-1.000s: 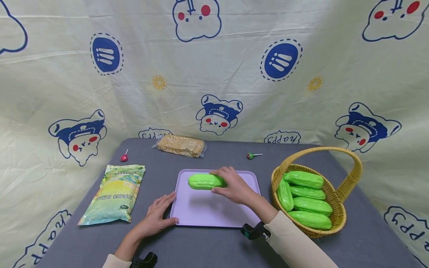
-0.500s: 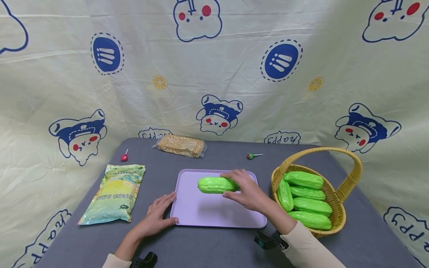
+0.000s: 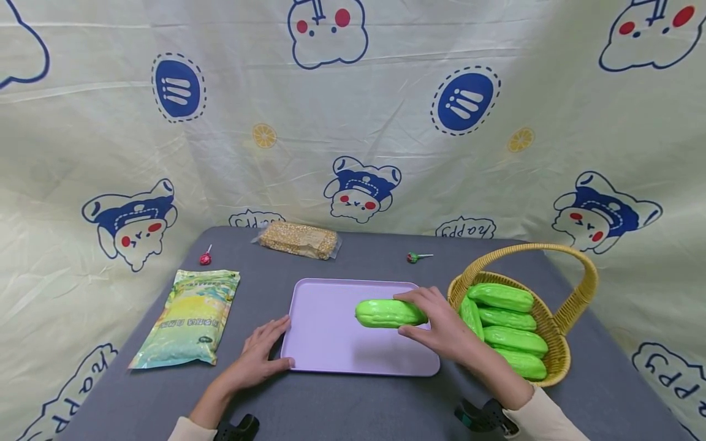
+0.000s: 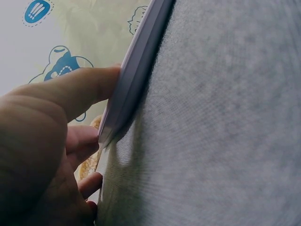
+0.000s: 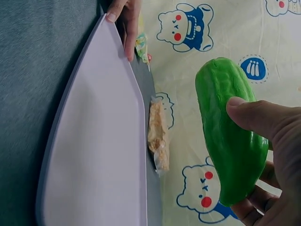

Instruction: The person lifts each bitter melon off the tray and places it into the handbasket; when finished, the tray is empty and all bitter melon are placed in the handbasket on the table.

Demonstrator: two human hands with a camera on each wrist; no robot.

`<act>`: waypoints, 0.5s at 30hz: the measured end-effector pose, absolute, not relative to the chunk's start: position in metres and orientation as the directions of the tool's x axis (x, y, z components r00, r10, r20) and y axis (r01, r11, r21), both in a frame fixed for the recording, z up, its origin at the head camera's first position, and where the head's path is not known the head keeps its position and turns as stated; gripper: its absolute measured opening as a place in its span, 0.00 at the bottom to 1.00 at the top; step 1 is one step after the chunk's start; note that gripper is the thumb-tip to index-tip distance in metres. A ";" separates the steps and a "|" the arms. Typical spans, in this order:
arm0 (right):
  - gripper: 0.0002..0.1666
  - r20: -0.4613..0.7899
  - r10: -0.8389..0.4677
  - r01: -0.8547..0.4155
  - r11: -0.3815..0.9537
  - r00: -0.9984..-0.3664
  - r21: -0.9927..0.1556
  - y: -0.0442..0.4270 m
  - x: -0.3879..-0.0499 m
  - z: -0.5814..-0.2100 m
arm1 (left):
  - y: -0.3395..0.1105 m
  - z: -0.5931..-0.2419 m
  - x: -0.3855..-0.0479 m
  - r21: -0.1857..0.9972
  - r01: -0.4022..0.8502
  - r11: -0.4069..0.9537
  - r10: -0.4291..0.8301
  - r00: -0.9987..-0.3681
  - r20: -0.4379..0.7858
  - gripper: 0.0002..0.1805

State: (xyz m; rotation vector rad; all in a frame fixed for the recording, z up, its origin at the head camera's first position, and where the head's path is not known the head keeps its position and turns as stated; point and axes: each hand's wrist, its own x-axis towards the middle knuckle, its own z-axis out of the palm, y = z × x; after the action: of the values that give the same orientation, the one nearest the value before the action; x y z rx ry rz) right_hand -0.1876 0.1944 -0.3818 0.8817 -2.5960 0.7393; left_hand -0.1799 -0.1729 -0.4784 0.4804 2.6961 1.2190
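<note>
A plump green cucumber point(image 3: 390, 313), smooth and faintly ridged, is held above the right part of a lilac tray point(image 3: 331, 343). My right hand point(image 3: 441, 324) grips its right end, with the thumb point(image 5: 249, 113) across one side and the fingers on the other, partly hidden. The tray lies flat on the grey table. My left hand point(image 3: 259, 352) touches the tray's near left corner, thumb at the front edge and extended fingers along the left edge. In the left wrist view, the thumb point(image 4: 89, 87) rests against the tray's rim.
A wicker basket point(image 3: 559, 364) with a tall handle stands right of the tray, holding several more green cucumbers point(image 3: 513, 340). A yellow-green bag point(image 3: 190, 318) lies at left. Toward the back are a clear packet of grains point(image 3: 298, 239), a red lollipop point(image 3: 205, 258) and a green lollipop point(image 3: 413, 258).
My right hand has carried the cucumber rightward and slightly nearer over the tray, toward the basket side. The left hand and the tray have stayed in place.
</note>
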 end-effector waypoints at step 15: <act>0.32 0.439 -0.398 -0.562 0.746 -0.806 -0.356 0.241 -0.166 -0.384 | -0.174 -0.481 -0.181 0.753 0.234 0.615 0.349 -0.937 0.006 0.45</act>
State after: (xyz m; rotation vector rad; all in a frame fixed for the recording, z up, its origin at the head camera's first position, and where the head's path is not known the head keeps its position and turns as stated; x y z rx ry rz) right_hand -0.1664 0.2405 -0.3842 0.7423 -2.6106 0.6885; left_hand -0.1811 -0.1743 -0.4809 0.4897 2.6946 1.2257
